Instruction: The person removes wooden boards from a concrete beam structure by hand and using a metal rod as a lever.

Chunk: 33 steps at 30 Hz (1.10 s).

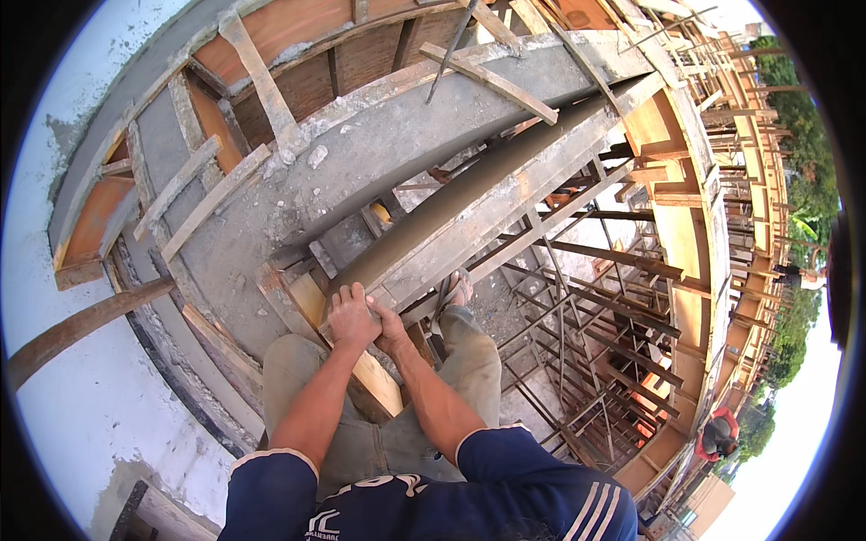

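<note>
A long grey-brown formwork panel (505,212) with a timber frame stretches from in front of me toward the far right. Both my hands are at its near end. My left hand (352,317) is closed over the top corner, its fingers bent over the edge. Close beside it, my right hand (388,326) grips the same end lower down, with its fingers partly hidden. A pale wooden beam (377,383) sits under my forearms, between my knees. Left of the panel, across a gap, runs a concrete slab (262,221) strewn with rubble.
Loose timber strips (216,203) and a thin metal bar (451,54) lie over the slab. Below on the right is a deep drop filled with props (595,316). My sandalled foot (457,288) rests by the panel. Another person (719,435) is at lower right.
</note>
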Motion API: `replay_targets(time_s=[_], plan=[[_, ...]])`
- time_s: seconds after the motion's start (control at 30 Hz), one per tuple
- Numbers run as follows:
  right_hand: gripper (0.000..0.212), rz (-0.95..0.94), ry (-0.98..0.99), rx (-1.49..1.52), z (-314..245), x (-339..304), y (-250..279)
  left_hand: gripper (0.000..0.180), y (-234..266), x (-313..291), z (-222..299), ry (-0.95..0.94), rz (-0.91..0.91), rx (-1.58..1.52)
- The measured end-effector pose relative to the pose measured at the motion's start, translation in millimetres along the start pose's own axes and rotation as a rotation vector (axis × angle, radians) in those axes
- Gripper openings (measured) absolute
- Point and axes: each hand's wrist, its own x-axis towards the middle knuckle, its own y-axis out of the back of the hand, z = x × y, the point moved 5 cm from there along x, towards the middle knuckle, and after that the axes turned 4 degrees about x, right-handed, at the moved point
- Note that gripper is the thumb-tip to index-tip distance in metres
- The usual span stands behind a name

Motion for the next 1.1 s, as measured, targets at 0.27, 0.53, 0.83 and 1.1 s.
replay_targets(time_s=[0.27,0.53,0.83,1.1], plan=[[0.069,-0.046,-0.065,0.001,3,2,9,0.051,-3,-5,12,0.041,-0.088,0.0],[0.074,-0.074,-0.075,-0.006,8,1,14,0.05,-3,-6,13,0.051,-0.104,0.012],[0.062,-0.008,0.039,0.007,5,-3,12,0.046,1,-8,16,0.004,-0.086,-0.003],[0.057,-0.004,-0.05,-0.052,3,-8,38,0.061,-6,-23,29,0.047,-0.166,-0.046]])
